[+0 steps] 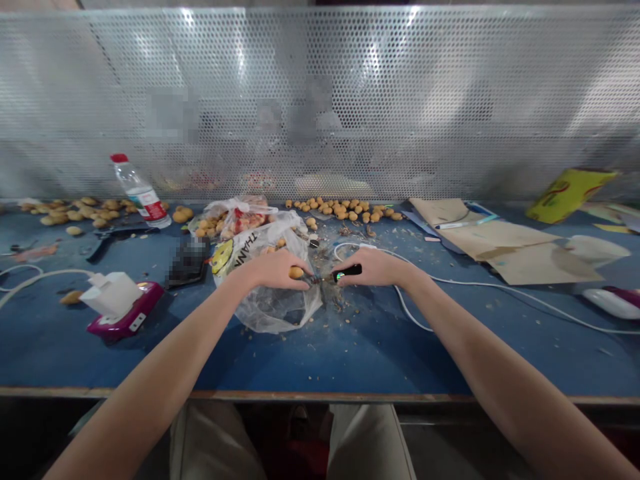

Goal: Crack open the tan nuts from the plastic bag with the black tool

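My left hand (277, 268) is closed around a small round yellow-brown piece (296, 273), fruit-like or nut-like, over the edge of a clear plastic bag (280, 317). Close by, my right hand (377, 268) grips a black-handled tool (354, 270) with a shiny coloured patch near its end; its kind cannot be made out. Between the fingertips of both hands there is a thin dark bit, too blurred to name. The bag has black lettering and a yellow printed face, and more round pieces (213, 223) lie in and around its far end.
Crumbs (345, 305) litter the blue table. Round pieces (345, 208) line the perforated metal screen (320, 147). A water bottle (145, 197) and purple power strip (127, 317) stand left. A white cable (480, 285), brown paper (530, 250) and yellow packet (567, 195) are right.
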The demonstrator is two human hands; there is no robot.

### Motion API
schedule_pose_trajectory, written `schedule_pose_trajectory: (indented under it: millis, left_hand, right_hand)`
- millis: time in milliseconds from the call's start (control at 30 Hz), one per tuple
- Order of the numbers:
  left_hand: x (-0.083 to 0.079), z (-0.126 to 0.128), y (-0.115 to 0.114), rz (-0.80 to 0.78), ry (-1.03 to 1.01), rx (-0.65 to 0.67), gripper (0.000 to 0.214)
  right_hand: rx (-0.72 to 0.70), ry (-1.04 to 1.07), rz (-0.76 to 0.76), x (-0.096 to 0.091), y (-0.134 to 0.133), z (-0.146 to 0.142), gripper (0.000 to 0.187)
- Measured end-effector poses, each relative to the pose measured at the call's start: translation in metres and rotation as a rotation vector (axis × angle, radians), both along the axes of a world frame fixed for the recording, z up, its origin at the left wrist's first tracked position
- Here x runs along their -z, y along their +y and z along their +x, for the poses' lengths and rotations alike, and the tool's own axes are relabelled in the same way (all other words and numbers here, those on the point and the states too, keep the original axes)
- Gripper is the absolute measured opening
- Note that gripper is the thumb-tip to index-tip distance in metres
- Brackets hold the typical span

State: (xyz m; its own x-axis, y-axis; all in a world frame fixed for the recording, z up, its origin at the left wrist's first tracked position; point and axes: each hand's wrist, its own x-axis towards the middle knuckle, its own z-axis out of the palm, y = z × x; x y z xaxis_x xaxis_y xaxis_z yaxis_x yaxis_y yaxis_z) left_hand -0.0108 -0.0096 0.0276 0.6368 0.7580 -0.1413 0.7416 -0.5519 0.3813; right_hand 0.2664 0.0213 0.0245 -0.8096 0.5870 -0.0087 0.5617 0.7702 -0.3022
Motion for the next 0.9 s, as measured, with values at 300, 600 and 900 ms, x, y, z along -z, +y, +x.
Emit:
schedule_pose_trajectory:
  millis: [300,600,900]
  left_hand:
    - [0.002,-0.001,0.002,0.002,0.002,0.002,0.05]
    - [-0.001,0.0,-0.001,-0.034,0.021,-0.008,0.055]
    - [0.002,-0.001,0.0,-0.004,-0.032,0.002,0.055]
  right_hand:
    - [0.024,-0.019,0.001,-0.004,-0.003,-0.002,0.036]
    - [0.033,-0.028,0.018,-0.005,-0.005,-0.002,0.036]
    - [0.356,0.152,0.286,-0.001,0.001,0.008,0.043]
